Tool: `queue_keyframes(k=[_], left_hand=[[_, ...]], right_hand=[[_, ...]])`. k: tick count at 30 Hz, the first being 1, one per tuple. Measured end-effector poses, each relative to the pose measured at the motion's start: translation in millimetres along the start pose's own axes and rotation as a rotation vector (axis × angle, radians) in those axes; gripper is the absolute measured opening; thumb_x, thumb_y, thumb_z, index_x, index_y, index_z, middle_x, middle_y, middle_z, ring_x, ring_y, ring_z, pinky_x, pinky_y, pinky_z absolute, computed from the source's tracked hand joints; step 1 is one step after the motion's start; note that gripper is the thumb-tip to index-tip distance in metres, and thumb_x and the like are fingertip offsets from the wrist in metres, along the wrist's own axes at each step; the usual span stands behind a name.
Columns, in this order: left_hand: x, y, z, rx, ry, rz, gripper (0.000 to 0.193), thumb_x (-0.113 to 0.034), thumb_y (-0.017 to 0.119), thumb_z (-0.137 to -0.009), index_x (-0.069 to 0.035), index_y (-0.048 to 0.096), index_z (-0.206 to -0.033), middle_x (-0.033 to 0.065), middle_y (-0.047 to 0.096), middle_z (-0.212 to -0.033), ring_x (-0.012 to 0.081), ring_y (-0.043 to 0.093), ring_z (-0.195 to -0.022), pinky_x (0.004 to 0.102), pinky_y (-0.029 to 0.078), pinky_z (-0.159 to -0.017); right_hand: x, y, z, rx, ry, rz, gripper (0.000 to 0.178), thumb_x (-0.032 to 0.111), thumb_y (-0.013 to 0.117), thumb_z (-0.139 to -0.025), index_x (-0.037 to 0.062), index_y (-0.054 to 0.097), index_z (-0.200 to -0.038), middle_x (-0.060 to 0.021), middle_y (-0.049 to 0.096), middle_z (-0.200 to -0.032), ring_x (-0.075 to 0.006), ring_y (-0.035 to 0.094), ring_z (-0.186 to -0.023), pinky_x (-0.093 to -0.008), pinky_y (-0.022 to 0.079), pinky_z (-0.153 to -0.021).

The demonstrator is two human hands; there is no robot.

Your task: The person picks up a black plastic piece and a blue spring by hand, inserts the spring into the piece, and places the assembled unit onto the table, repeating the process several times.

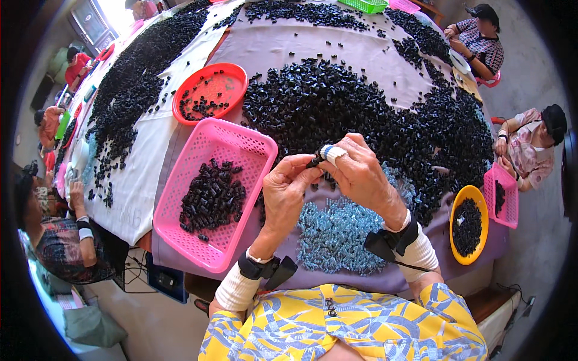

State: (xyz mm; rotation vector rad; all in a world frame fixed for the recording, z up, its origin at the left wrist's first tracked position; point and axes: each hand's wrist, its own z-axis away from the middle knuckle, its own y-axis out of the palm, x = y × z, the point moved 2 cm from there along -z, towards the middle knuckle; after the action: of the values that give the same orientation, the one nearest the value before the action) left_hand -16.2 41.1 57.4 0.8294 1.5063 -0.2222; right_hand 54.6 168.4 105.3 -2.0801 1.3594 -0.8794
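One small black piece (313, 161) sits where our left hand (283, 194) and right hand (363, 172) meet. Left thumb and forefinger pinch it; right fingers, one banded white (333, 154), appear closed on its 2 o'clock end. Visible long axis: roughly 8 to 2 o'clock, ends covered. We judge alignment along that axis decisive. From the fingertips: pale-blue coils (340, 237) at 5 o'clock, pink basket (232, 139) past 8 o'clock, nearer our left, black heap (313, 99) toward 12.
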Motion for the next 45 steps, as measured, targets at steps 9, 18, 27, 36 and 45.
queue_keyframes(k=[9, 18, 27, 36, 45], left_hand=[[2.3, -2.8, -0.1, -0.033, -0.078, -0.108, 0.022, 0.003, 0.061, -0.081, 0.004, 0.063, -0.103, 0.0082, 0.066, -0.088, 0.0126, 0.063, -0.077, 0.0246, 0.052, -0.071], [2.2, -3.7, 3.9, -0.049, -0.035, -0.198, 0.022, 0.006, 0.062, -0.079, 0.004, 0.065, -0.1, 0.0073, 0.066, -0.085, 0.0102, 0.06, -0.071, 0.021, 0.049, -0.067], [8.1, -6.0, 4.7, -0.043, 0.067, -0.31, 0.025, 0.008, 0.062, -0.076, 0.002, 0.067, -0.099, 0.0059, 0.064, -0.082, 0.0087, 0.059, -0.072, 0.0207, 0.048, -0.064], [5.7, -5.9, 4.5, -0.024, 0.091, -0.406, 0.025, 0.01, 0.061, -0.074, 0.002, 0.067, -0.097, 0.0068, 0.064, -0.08, 0.0089, 0.058, -0.07, 0.0212, 0.047, -0.063], [12.4, -8.3, 3.2, -0.006, -0.151, -0.234, 0.022, 0.005, 0.062, -0.077, 0.003, 0.067, -0.098, 0.0051, 0.065, -0.082, 0.0077, 0.059, -0.07, 0.0191, 0.048, -0.062]], right_hand=[[-3.3, 9.6, 8.2, 0.035, -0.06, 0.099, 0.012, 0.007, 0.062, -0.073, 0.001, 0.055, -0.08, -0.0108, 0.055, -0.075, -0.0258, 0.055, -0.073, -0.0385, 0.042, -0.075], [-4.2, 10.5, 11.8, 0.132, -0.106, 0.099, 0.012, 0.006, 0.059, -0.069, -0.0004, 0.052, -0.077, -0.0122, 0.053, -0.075, -0.0269, 0.054, -0.074, -0.0382, 0.042, -0.075], [-7.8, 13.5, 14.9, 0.168, -0.119, 0.059, 0.011, 0.004, 0.058, -0.07, 0.0001, 0.051, -0.077, -0.0114, 0.052, -0.074, -0.0254, 0.054, -0.073, -0.0355, 0.043, -0.072], [-12.8, 18.7, 20.1, 0.211, -0.156, 0.086, 0.012, 0.005, 0.058, -0.069, 0.0005, 0.051, -0.077, -0.0104, 0.052, -0.075, -0.0244, 0.053, -0.074, -0.0349, 0.042, -0.073], [-17.1, 18.9, 22.5, 0.241, -0.108, 0.001, 0.01, 0.006, 0.059, -0.068, 0.0022, 0.051, -0.074, -0.0098, 0.052, -0.073, -0.0243, 0.054, -0.074, -0.0347, 0.041, -0.074]])
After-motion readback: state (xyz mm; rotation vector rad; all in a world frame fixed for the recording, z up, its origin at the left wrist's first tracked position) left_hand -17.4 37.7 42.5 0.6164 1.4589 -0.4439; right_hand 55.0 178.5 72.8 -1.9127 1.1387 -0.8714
